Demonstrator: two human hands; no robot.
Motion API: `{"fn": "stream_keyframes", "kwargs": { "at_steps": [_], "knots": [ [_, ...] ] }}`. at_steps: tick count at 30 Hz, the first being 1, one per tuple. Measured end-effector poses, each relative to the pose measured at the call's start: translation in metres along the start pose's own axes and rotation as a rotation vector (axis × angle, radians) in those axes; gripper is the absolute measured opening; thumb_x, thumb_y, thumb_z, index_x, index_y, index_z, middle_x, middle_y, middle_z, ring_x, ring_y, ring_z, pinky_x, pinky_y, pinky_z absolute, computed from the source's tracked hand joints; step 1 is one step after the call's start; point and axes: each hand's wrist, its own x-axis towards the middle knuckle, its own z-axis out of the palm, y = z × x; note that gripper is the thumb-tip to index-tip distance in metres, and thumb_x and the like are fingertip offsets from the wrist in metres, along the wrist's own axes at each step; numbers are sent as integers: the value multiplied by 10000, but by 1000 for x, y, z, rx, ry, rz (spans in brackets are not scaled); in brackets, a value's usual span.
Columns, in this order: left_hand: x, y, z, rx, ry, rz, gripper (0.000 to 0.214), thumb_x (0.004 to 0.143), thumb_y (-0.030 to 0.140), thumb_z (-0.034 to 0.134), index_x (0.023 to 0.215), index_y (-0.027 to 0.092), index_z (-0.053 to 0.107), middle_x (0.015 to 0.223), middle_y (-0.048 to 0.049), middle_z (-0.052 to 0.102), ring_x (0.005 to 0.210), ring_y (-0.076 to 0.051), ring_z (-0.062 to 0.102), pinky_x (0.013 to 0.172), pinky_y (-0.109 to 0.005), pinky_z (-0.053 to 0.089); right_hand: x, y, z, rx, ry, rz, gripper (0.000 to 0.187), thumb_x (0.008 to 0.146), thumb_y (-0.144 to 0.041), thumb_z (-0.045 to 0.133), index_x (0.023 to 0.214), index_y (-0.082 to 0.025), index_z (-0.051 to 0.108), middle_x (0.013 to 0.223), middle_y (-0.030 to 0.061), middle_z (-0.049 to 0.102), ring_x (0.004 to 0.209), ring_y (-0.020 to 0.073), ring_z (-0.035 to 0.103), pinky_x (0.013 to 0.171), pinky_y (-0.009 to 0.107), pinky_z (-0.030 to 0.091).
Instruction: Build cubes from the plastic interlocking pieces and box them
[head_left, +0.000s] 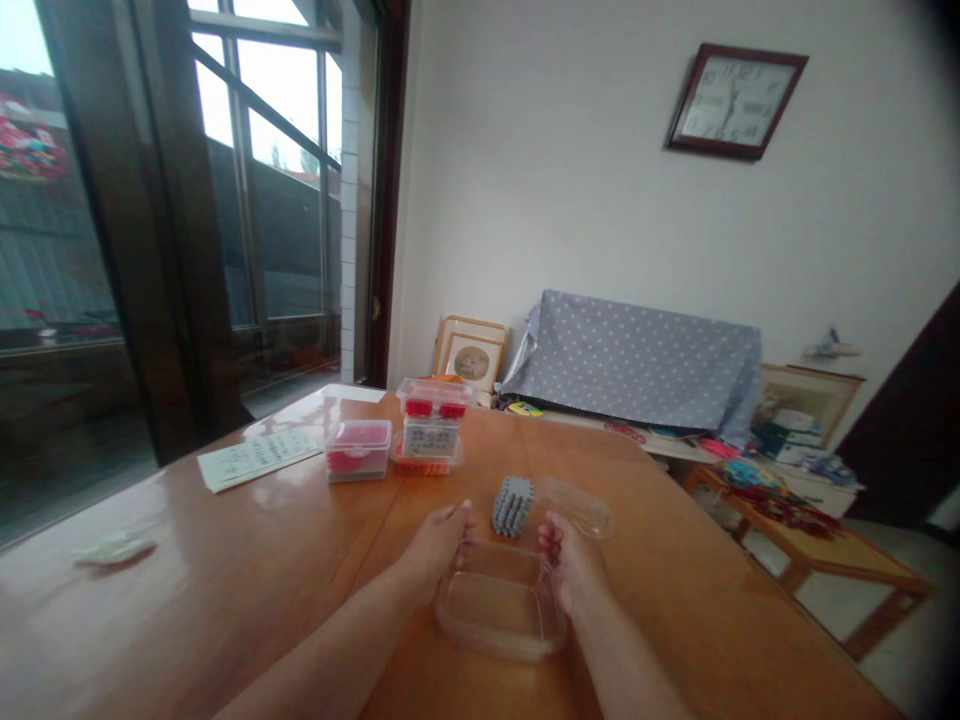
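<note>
Key relation: the grey stack (pixel 514 507) stands on the counter (pixel 675 580) straight beyond the transparent container (pixel 500 645), in line with the gap between our two hands. We judge it marginally nearer the right hand's fingertips than the left's.

Hands: our left hand (pixel 441 540) has thumb and fingers drawn together, apparently pinching the container's far left corner; our right hand (pixel 576 570) is curled in likewise at the right side. Contact at the fingertips is blurred. We cannot tell whether the container's base touches the counter.

Container: thin, glossy, see-through, probably plastic; rounded corners, broader across than deep as viewed; brown counter shows through its floor.

Stack: matt grey pieces with toothed edges, piled in layers, roughly upright.

Just right of it, a transparent lid-like piece (pixel 581 508) lies flat, its long axis slanting away to the left. Farther off to the left we note a pink-filled box (pixel 358 450), stacked boxes (pixel 433 440) and a pale printed sheet (pixel 259 458).
</note>
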Motion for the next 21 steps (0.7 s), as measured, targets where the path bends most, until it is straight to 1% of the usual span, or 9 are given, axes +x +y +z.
{"fn": "stream_keyframes", "kwargs": {
  "at_steps": [4, 9, 10, 13, 15, 17, 18, 19, 21],
  "knots": [
    [-1, 7, -13, 26, -18, 1, 615, 725, 734, 636, 885, 141, 600, 711, -30, 635, 589, -136, 564, 573, -257, 381, 1, 1, 2, 18, -12, -7, 289, 689, -364, 770, 871, -166, 661, 659, -7, 689, 518, 101, 603, 460, 185, 436],
    [5, 14, -32, -22, 28, 17, 694, 707, 770, 633, 934, 114, 633, 817, -88, 693, 682, -176, 630, 679, -306, 460, 3, 0, -9, 59, -30, -38, 340, 700, -403, 768, 924, -164, 678, 641, -7, 679, 532, 106, 611, 481, 191, 473],
    [6, 18, -35, -45, 48, 19, 695, 716, 766, 630, 955, 113, 635, 850, -99, 700, 700, -183, 642, 694, -315, 471, 3, 0, -10, 64, -33, -46, 344, 703, -409, 769, 930, -166, 681, 641, -8, 678, 534, 106, 610, 484, 189, 478],
    [-2, 42, -36, -151, 59, 123, 615, 811, 666, 626, 1062, 104, 629, 967, -126, 703, 800, -196, 668, 801, -345, 500, 5, 1, -14, 77, -49, -57, 340, 717, -409, 774, 944, -169, 694, 662, 0, 685, 545, 104, 612, 487, 187, 490],
    [-21, 67, -29, -291, 6, 224, 525, 883, 585, 595, 1088, 103, 622, 1027, -139, 693, 883, -204, 672, 874, -354, 506, 7, 2, -16, 89, -60, -43, 326, 721, -398, 785, 941, -171, 702, 673, 5, 687, 548, 104, 614, 492, 188, 500],
    [-51, 94, -17, -430, -68, 293, 450, 925, 533, 565, 1103, 123, 618, 1081, -134, 681, 944, -215, 673, 917, -370, 513, 10, 3, -18, 104, -70, -22, 298, 726, -383, 792, 923, -176, 706, 678, 7, 686, 554, 104, 617, 497, 189, 508],
    [-69, 107, -10, -486, -130, 316, 441, 935, 528, 551, 1131, 138, 614, 1103, -124, 677, 965, -225, 677, 933, -387, 517, 12, 3, -18, 111, -75, -15, 279, 732, -375, 791, 911, -180, 706, 681, 8, 685, 559, 105, 619, 500, 189, 510],
    [-87, 118, -4, -530, -200, 343, 460, 940, 544, 532, 1175, 156, 607, 1128, -113, 673, 973, -234, 685, 941, -402, 519, 13, 4, -19, 112, -81, -15, 256, 741, -366, 786, 900, -182, 706, 683, 10, 682, 565, 107, 621, 504, 191, 513],
    [-120, 131, 3, -555, -329, 293, 596, 916, 655, 475, 1280, 196, 581, 1189, -106, 666, 980, -276, 710, 956, -445, 513, 15, 4, -20, 73, -74, -55, 220, 770, -358, 767, 889, -183, 704, 694, 18, 677, 590, 127, 633, 524, 217, 532]
  ]
}}
